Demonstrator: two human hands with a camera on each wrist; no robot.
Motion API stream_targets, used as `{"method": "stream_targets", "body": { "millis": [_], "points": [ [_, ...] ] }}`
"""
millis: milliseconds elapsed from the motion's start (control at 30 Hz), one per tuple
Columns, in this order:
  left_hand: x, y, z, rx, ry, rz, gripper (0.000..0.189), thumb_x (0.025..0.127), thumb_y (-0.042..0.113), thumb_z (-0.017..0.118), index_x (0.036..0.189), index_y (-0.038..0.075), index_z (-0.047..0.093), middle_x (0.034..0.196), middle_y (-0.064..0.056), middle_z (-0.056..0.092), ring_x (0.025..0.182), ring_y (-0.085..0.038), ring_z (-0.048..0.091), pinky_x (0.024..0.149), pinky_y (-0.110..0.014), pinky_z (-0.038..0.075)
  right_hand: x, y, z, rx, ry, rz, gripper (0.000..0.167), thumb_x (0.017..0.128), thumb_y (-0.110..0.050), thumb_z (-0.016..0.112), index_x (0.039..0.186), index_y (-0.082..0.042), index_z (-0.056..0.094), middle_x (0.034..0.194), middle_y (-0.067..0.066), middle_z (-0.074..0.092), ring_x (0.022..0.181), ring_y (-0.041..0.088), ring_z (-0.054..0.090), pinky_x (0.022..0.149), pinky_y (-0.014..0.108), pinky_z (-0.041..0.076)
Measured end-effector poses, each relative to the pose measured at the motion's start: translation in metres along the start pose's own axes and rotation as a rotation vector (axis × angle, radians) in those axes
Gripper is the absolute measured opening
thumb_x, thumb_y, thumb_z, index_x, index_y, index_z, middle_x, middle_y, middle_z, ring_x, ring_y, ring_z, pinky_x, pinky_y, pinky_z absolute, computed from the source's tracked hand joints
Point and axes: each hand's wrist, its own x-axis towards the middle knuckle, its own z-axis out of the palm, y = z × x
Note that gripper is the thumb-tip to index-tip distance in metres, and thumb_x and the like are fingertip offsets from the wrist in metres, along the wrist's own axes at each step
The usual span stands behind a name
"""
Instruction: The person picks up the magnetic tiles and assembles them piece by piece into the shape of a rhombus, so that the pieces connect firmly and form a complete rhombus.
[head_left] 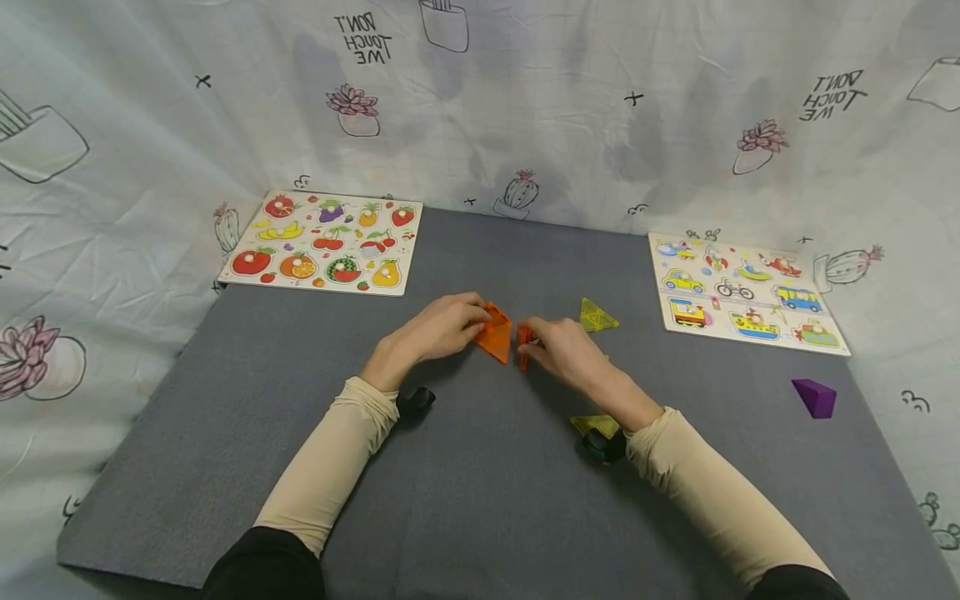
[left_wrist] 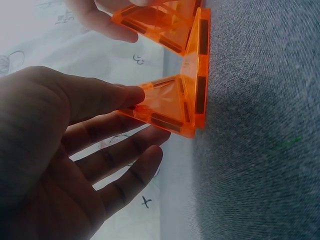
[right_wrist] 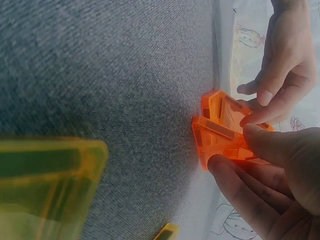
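Observation:
Orange translucent triangular magnetic tiles stand near the middle of the grey table (head_left: pixel 480 467). My left hand (head_left: pixel 444 327) pinches one raised tile (left_wrist: pixel 162 102) between thumb and fingers, the other fingers spread out behind it. Across from it, my right hand (head_left: pixel 562 348) pinches a second raised tile (head_left: pixel 522 350) with thumb and fingertips. In the left wrist view, a third orange tile (left_wrist: pixel 201 70) lies flat on the tabletop, and the two held tiles lean up from it on either side. The right wrist view shows both hands close together over these tiles.
Yellow translucent triangular tiles lie behind the right hand (head_left: pixel 597 315) and beneath the right wrist (head_left: pixel 592 422). A purple block (head_left: pixel 816 398) sits at the right. A fruit puzzle board (head_left: pixel 408 242) is at back left, a vehicle puzzle board (head_left: pixel 750 340) at back right, before a printed curtain (head_left: pixel 570 108).

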Motion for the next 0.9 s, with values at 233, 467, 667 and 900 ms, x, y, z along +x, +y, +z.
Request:
{"method": "stream_targets", "body": {
  "millis": [233, 467, 667, 900],
  "points": [
    [-0.0003, 0.0019, -0.0002, -0.011, -0.007, 0.019, 0.024, 0.097, 0.01, 0.058, 0.116, 0.005, 0.072, 0.115, -0.007, 0.065, 0.104, -0.022, 0.062, 0.092, -0.038, 0.052, 0.0008, 0.002, 0.0014, 0.014, 0.005, 0.002, 0.026, 0.086, -0.011, 0.074, 0.108, 0.0, 0.069, 0.088, 0.014, 0.075, 0.072, 0.022, 0.072, 0.062, 0.032, 0.058],
    [0.0002, 0.0013, 0.0008, -0.014, -0.009, 0.034, 0.024, 0.097, 0.01, 0.058, 0.116, 0.005, 0.072, 0.115, -0.007, 0.065, 0.105, -0.022, 0.062, 0.093, -0.038, 0.051, 0.0022, 0.001, 0.002, 0.019, 0.012, -0.004, 0.029, 0.086, -0.012, 0.074, 0.111, 0.001, 0.068, 0.092, 0.015, 0.075, 0.073, 0.023, 0.073, 0.063, 0.032, 0.058],
    [0.0002, 0.0013, 0.0009, -0.017, -0.012, 0.028, 0.024, 0.097, 0.011, 0.058, 0.115, 0.006, 0.072, 0.116, -0.006, 0.065, 0.106, -0.021, 0.062, 0.093, -0.038, 0.051, 0.0045, 0.0005, 0.0033, 0.008, -0.002, 0.01, 0.031, 0.088, -0.013, 0.072, 0.114, 0.002, 0.067, 0.094, 0.015, 0.075, 0.076, 0.023, 0.073, 0.065, 0.033, 0.059],
    [0.0003, 0.0009, 0.0006, -0.02, -0.01, 0.028, 0.023, 0.097, 0.011, 0.058, 0.115, 0.006, 0.073, 0.114, -0.005, 0.065, 0.104, -0.021, 0.062, 0.093, -0.037, 0.051, 0.0059, -0.0012, 0.0022, -0.005, -0.01, 0.014, 0.03, 0.088, -0.014, 0.072, 0.114, 0.002, 0.067, 0.094, 0.016, 0.075, 0.076, 0.023, 0.073, 0.066, 0.033, 0.058]
  ]
}}
